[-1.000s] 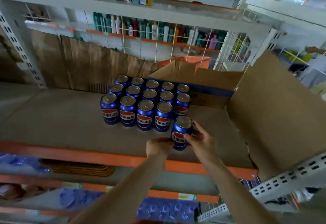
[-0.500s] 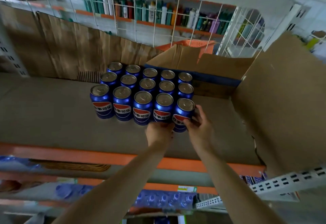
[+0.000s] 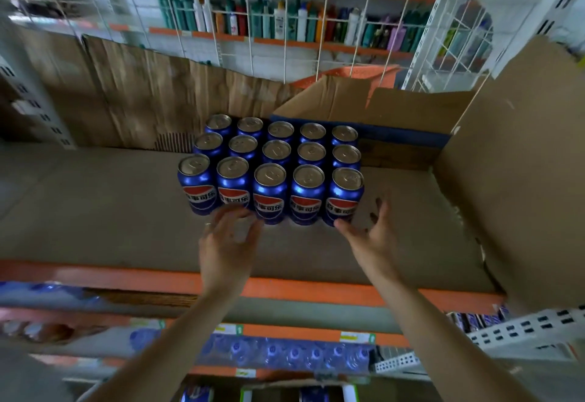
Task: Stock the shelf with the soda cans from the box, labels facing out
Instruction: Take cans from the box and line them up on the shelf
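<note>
shelf (image 3: 95, 211) cardboard-lined, orange front edge | box (image 3: 522, 180) open at right | cans (image 3: 269, 176) three rows of five, front labels facing out | left hand (image 3: 226, 243), right hand (image 3: 368, 237) just before front row, fingers spread, holding nothing

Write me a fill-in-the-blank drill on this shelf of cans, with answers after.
1. The blue soda cans stand in three rows of ____ each.
2. Both the left hand and the right hand hold ____.
3. The front edge of the cardboard-lined shelf is coloured ____.
4. The open brown cardboard box stands to the ____ of the cans.

Missing words: five; nothing; orange; right
</note>
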